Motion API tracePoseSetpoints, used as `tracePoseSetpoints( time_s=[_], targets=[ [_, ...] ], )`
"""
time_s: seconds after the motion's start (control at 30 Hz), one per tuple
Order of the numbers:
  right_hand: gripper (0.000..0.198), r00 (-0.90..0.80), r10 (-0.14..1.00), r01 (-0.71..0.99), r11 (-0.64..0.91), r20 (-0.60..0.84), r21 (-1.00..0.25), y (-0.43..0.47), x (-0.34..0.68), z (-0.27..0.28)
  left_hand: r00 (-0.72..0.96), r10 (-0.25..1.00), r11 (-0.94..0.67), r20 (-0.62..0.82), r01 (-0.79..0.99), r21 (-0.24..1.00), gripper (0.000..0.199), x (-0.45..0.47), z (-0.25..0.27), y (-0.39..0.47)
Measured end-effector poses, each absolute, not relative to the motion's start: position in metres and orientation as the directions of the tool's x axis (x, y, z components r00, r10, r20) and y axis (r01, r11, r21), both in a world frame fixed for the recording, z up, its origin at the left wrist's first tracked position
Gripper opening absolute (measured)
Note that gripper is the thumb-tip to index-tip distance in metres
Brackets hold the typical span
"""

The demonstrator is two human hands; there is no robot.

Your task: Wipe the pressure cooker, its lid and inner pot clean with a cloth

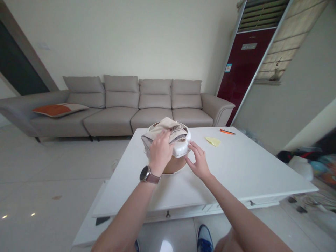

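A round container (pixel 175 165) with a tan body and a glossy white top stands on the white table, and a rounded white housing (pixel 180 149) juts out at its front. My left hand (pixel 161 148), with a watch on its wrist, is closed over a beige and grey patterned cloth (pixel 164 126) that lies across the top. The cloth and hand hide much of the top. On the right side of the white housing, my right hand (pixel 197 159) grips the edge with its fingertips, thumb lower down and apart from the fingers.
On the table (pixel 236 164), right of the container, lie a crumpled yellow cloth or paper (pixel 213 141) and an orange pen-like object (pixel 227 132). Behind is a grey sofa (pixel 154 96) with an orange and white cushion (pixel 60 109). A dark red floor-standing unit (pixel 243 66) stands back right.
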State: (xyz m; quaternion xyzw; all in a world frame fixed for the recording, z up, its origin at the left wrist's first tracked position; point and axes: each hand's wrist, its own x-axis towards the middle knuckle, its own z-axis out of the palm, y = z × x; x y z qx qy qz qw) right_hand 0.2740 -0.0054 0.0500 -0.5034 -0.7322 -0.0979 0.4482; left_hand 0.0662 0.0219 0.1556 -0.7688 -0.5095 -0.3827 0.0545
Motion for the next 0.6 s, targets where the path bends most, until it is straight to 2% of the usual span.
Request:
tracePoseSetpoints(
  time_s=[0.1, 0.17, 0.33, 0.5, 0.6],
  targets=[
    [0.053, -0.095, 0.653, 0.828, 0.471, 0.751, -0.305, -0.008, 0.277, 0.052, 0.046, 0.802, -0.312, 0.596, 0.882, 0.352, 0.04, 0.052, 0.162, 0.033],
    [0.054, -0.099, 0.654, 0.825, 0.475, 0.75, -0.305, -0.009, 0.277, 0.052, 0.031, 0.802, -0.29, 0.597, 0.893, 0.344, 0.038, 0.051, 0.163, 0.037],
    [0.057, -0.114, 0.649, 0.802, 0.507, 0.752, -0.315, -0.007, 0.271, 0.053, 0.276, 0.689, -0.527, 0.67, 0.825, 0.202, 0.047, 0.068, 0.151, 0.029],
    [0.058, -0.118, 0.644, 0.791, 0.521, 0.756, -0.32, -0.003, 0.267, 0.054, 0.321, 0.62, -0.619, 0.716, 0.76, 0.196, 0.053, 0.064, 0.125, 0.014],
    [0.059, -0.127, 0.655, 0.788, 0.523, 0.745, -0.325, -0.002, 0.269, 0.053, 0.387, 0.554, -0.678, 0.737, 0.723, 0.131, 0.051, 0.049, 0.102, 0.004]
  ],
)
